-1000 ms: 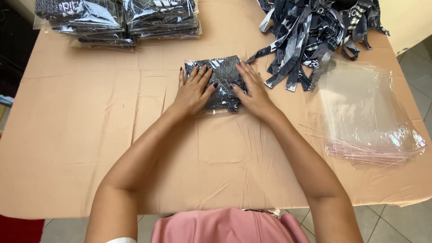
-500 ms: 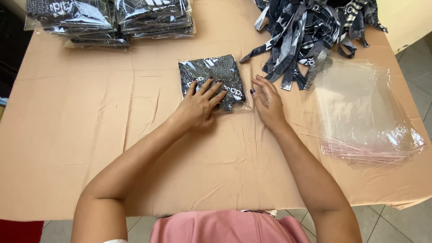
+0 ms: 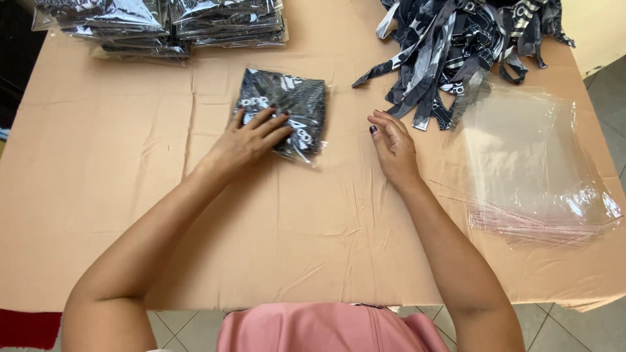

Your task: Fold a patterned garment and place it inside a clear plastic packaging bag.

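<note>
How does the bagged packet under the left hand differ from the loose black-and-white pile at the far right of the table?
The bagged packet is folded flat into a neat square inside clear plastic; the loose pile is unbagged, with strips tangled and splayed. The packet lies alone mid-table with the left hand resting on it; nothing touches the pile, and the right hand lies on the tan cloth short of it. Both show the same black fabric with white print.

Bright, even daylight; soft shadows; glare on clear plastic bags (image 3: pixel 528 156); sharp focus.
</note>
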